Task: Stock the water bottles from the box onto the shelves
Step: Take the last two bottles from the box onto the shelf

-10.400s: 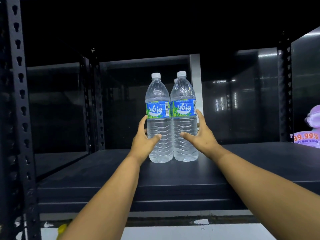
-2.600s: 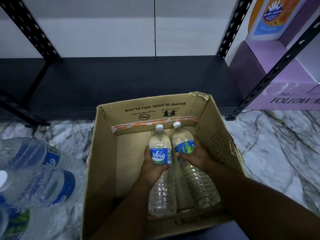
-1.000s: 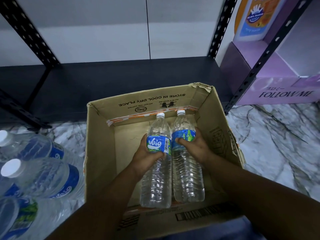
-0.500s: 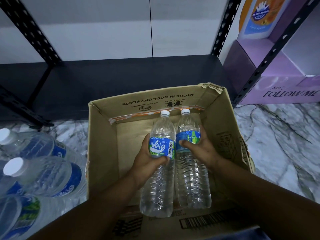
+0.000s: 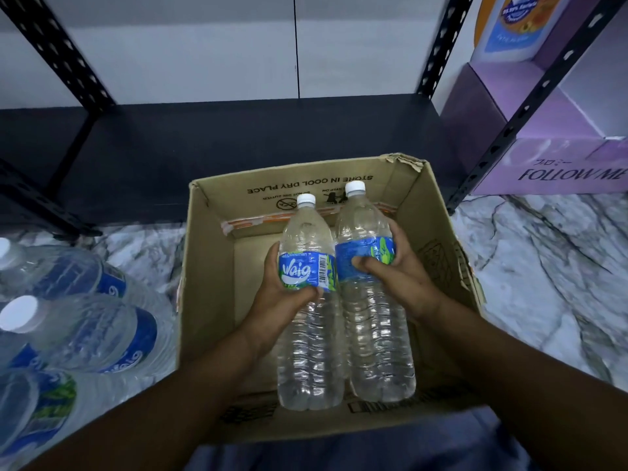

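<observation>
Clear plastic water bottles, two: left hand [image 5: 285, 294] grips one [image 5: 307, 321], right hand [image 5: 397, 277] grips the other [image 5: 370, 300], both above the open brown cardboard box [image 5: 207, 300], caps pointing away toward the black metal shelf [image 5: 238, 141] beyond the box.

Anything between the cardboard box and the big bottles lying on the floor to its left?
Head view: nothing. Only a narrow strip of bare marble floor separates the cardboard box from the large bottles.
</observation>
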Demonstrator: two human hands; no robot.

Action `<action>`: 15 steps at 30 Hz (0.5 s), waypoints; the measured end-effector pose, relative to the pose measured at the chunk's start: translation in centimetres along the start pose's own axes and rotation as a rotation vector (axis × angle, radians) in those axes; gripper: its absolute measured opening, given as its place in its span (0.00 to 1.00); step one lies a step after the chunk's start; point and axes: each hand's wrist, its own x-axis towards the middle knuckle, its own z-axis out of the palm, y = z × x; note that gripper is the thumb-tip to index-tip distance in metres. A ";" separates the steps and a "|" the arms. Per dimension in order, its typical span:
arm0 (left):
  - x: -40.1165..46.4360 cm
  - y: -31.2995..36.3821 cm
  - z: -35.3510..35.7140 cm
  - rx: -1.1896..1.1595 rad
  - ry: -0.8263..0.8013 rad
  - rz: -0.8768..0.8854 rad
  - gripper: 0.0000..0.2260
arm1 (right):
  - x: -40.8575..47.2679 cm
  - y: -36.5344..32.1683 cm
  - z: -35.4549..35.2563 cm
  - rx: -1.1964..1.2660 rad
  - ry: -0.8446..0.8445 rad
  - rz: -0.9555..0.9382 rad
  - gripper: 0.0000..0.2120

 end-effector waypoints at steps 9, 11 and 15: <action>0.2 1.6 0.1 0.006 -0.022 0.042 0.45 | 0.1 -1.2 0.3 -0.080 0.015 -0.048 0.47; 0.2 1.5 0.2 0.006 0.001 0.064 0.43 | 0.0 -1.2 0.3 -0.074 0.017 -0.063 0.46; 0.2 2.2 0.4 0.002 0.024 0.114 0.40 | -0.1 -1.5 0.3 -0.067 0.002 -0.092 0.46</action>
